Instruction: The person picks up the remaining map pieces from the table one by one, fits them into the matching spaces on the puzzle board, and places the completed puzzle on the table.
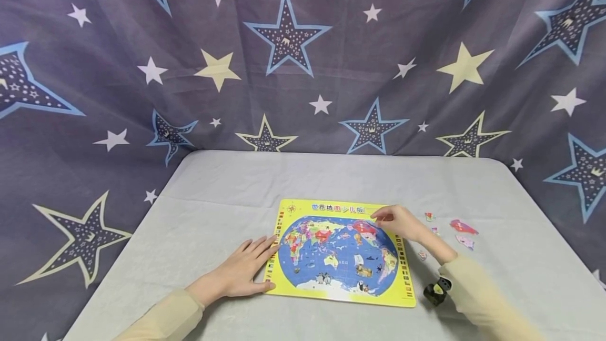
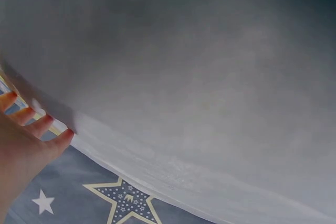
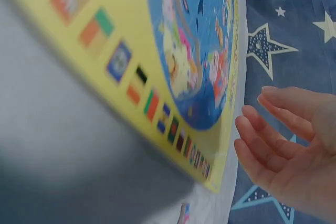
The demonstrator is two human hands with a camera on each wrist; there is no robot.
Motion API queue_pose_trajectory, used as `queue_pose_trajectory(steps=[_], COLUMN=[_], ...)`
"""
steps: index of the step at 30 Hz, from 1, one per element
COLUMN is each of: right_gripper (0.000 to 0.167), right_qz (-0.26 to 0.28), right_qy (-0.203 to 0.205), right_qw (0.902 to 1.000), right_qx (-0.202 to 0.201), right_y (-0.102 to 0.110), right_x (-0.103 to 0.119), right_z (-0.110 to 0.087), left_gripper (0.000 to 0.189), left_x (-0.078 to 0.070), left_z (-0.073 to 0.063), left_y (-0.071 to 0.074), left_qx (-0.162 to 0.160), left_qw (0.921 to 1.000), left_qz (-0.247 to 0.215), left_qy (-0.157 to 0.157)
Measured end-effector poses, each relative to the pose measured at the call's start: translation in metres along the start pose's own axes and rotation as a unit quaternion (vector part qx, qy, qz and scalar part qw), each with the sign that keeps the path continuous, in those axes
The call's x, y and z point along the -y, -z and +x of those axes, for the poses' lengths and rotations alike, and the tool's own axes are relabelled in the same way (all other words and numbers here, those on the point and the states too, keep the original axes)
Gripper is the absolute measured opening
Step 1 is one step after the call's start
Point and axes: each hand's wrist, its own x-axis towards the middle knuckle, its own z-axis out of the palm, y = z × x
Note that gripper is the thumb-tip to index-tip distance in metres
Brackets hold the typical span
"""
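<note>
A yellow-bordered world map puzzle board [image 1: 341,299] lies flat on the table, with a blue oval map in its middle and small flags down both sides. Fingers spread and straight, my left hand [image 1: 241,272] rests at the board's left edge, its fingertips and thumb on the yellow border. My right hand [image 1: 400,222] is over the board's upper right corner, close above the top of the map. In the right wrist view its fingers [image 3: 257,156] are loosely bent and apart from the thumb, with nothing visible between them.
Right of the board lie several loose puzzle pieces, among them a red piece [image 1: 463,226] and a pale pink and lilac piece [image 1: 465,241]. A light grey cloth [image 1: 227,193] covers the table. Behind it hangs a dark curtain [image 1: 341,83] patterned with stars.
</note>
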Motion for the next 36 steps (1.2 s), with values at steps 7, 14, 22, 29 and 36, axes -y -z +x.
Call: queue_pose_trajectory(steps=[7, 14, 22, 29, 36], right_gripper=[0.023, 0.023, 0.023, 0.022, 0.024], right_qz=[0.007, 0.003, -0.004, -0.014, -0.022], right_qy=[0.0, -0.011, -0.013, -0.01, -0.025], right_qw=[1.0, 0.9997, 0.9993, 0.9978, 0.9972], right_qx=[-0.007, -0.022, -0.035, -0.064, -0.067], right_y=[0.012, 0.022, 0.033, 0.043, 0.054], right_x=[-0.011, -0.018, -0.029, -0.044, -0.056], right_z=[-0.007, -0.012, -0.02, -0.029, -0.041], left_gripper=[0.083, 0.082, 0.082, 0.082, 0.082], left_x=[0.0, 0.0, 0.0, 0.0, 0.0], left_z=[0.0, 0.001, 0.0, 0.0, 0.0], left_y=[0.0, 0.001, 0.0, 0.0, 0.0], left_qx=[0.012, 0.012, 0.004, -0.006, -0.002], left_qw=[0.9999, 0.9999, 1.0, 0.9999, 1.0], left_qz=[0.002, 0.004, 0.004, 0.006, 0.006], left_qy=[0.006, 0.004, -0.001, -0.005, -0.003])
